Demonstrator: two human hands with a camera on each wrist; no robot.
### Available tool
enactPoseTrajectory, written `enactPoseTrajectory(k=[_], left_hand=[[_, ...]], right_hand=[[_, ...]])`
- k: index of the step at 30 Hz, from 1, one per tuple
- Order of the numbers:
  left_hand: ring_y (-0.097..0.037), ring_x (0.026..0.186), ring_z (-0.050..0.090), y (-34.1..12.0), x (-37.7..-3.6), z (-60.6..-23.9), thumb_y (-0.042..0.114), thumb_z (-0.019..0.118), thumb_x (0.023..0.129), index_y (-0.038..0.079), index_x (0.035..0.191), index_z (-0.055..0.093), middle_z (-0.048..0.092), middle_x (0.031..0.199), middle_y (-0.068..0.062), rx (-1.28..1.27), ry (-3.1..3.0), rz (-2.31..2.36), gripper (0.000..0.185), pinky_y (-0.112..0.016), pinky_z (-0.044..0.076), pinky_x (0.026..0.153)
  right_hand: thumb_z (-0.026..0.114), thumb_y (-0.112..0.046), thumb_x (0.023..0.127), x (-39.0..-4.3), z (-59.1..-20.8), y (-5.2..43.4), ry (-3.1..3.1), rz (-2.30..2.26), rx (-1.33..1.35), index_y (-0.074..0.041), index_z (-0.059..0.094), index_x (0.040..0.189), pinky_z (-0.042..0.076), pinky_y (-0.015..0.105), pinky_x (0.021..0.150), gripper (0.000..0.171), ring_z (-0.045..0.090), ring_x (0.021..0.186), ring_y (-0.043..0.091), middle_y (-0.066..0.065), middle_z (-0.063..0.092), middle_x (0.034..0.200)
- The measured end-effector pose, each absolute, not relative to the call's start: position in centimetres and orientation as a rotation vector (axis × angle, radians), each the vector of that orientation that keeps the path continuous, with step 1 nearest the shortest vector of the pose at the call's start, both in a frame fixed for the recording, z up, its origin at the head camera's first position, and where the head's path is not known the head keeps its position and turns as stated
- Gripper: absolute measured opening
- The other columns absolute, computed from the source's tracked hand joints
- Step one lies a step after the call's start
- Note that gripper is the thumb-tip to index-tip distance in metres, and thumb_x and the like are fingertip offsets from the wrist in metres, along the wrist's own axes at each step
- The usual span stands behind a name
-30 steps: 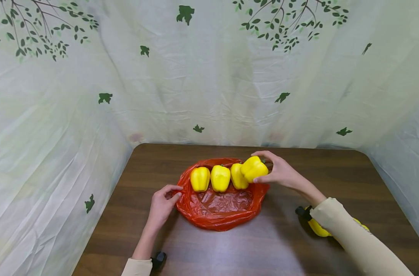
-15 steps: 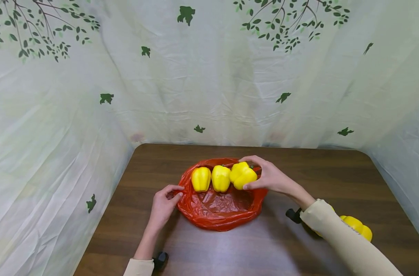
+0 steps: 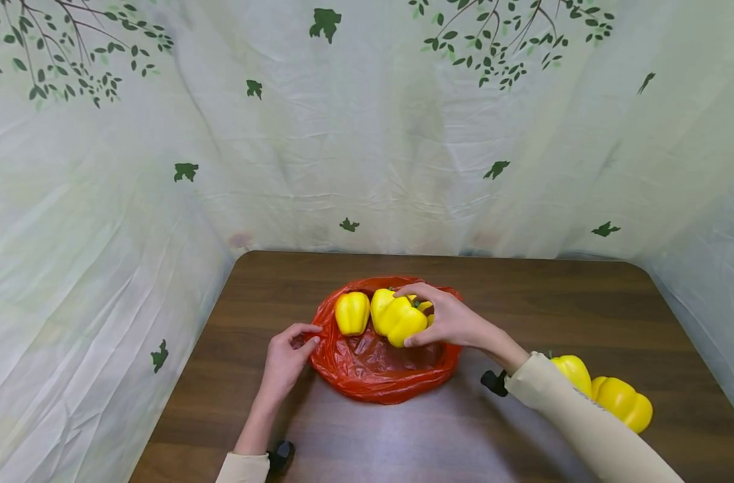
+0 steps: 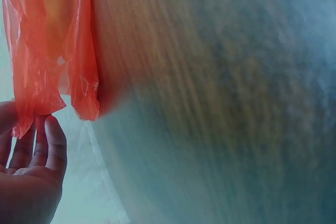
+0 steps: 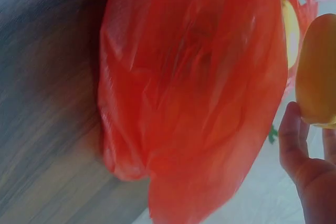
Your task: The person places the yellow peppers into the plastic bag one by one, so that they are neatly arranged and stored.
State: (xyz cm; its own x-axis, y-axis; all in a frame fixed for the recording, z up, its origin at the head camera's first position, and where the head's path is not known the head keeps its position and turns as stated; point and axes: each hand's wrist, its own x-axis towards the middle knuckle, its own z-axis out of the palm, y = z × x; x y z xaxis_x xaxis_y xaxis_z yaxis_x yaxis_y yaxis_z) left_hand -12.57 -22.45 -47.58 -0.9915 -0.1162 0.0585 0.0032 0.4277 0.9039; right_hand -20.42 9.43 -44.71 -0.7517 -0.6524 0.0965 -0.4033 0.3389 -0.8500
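A red plastic bag point(image 3: 385, 394) stands on the table with its mouth spread wide. My left hand point(image 3: 287, 357) pinches its left rim between thumb and fingers; in the left wrist view the bag point(image 4: 42, 72) hangs down to those fingertips. My right hand point(image 3: 454, 320) grips a yellow bell pepper point(image 3: 401, 325) over the bag's mouth, seen also as a pepper point(image 5: 317, 69) in the right wrist view. Inside the bag, one yellow pepper point(image 3: 351, 313) sits at the left and another pepper point(image 3: 381, 300) is partly covered by the held one. A third is mostly hidden behind my right fingers.
Two more yellow peppers, a nearer one point(image 3: 623, 402) and a farther one point(image 3: 571, 373), lie on the brown wooden table point(image 3: 403, 443) beside my right forearm. A pale curtain point(image 3: 379, 147) with leaf prints rises behind the table and on both sides.
My right hand has carried the held pepper leftward and a little nearer, from the bag's right rim to above the middle peppers. The left hand has kept its hold on the rim.
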Motion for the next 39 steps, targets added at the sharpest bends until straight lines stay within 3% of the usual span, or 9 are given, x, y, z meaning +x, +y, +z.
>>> enactPoseTrajectory(k=[10, 20, 31, 39], left_hand=[[-0.024, 0.074, 0.054, -23.2, -13.3, -49.7, 0.006, 0.066, 0.086, 0.013, 0.098, 0.07, 0.063, 0.095, -0.007, 0.139, -2.556, -1.602, 0.014, -0.026, 0.051, 0.061], [-0.025, 0.074, 0.053, -22.0, -12.2, -46.4, 0.0, 0.063, 0.086, 0.002, 0.101, 0.068, 0.063, 0.096, -0.015, 0.127, -2.577, -1.611, 0.016, -0.023, 0.049, 0.06], [-0.023, 0.076, 0.055, -23.1, -13.3, -49.7, 0.007, 0.066, 0.086, 0.013, 0.099, 0.07, 0.064, 0.096, -0.006, 0.138, -2.568, -1.575, 0.014, -0.025, 0.051, 0.064], [-0.023, 0.077, 0.055, -23.1, -13.2, -49.6, 0.007, 0.065, 0.087, 0.016, 0.098, 0.069, 0.063, 0.096, -0.002, 0.152, -2.583, -1.588, 0.015, -0.027, 0.053, 0.067]], right_hand=[[0.084, -0.036, 0.065, -20.1, -44.7, 7.3, 2.318, -1.298, -1.078, -0.027, 0.049, 0.128, 0.048, 0.037, 0.085, 0.073, 0.045, 0.109, 0.013, -0.012, 0.047, 0.125], [0.084, -0.033, 0.065, -20.1, -44.8, 5.3, 2.301, -1.18, -1.262, -0.031, 0.047, 0.127, 0.041, 0.034, 0.092, 0.072, 0.041, 0.112, 0.007, -0.011, 0.047, 0.127], [0.085, -0.033, 0.064, -20.2, -44.5, 3.3, 2.295, -0.966, -1.374, -0.032, 0.048, 0.126, 0.038, 0.037, 0.098, 0.072, 0.041, 0.114, 0.006, -0.015, 0.047, 0.127], [0.084, -0.031, 0.065, -20.4, -45.0, 2.1, 2.242, -0.821, -1.451, -0.019, 0.05, 0.129, 0.036, 0.036, 0.1, 0.073, 0.04, 0.117, 0.008, -0.006, 0.048, 0.133]])
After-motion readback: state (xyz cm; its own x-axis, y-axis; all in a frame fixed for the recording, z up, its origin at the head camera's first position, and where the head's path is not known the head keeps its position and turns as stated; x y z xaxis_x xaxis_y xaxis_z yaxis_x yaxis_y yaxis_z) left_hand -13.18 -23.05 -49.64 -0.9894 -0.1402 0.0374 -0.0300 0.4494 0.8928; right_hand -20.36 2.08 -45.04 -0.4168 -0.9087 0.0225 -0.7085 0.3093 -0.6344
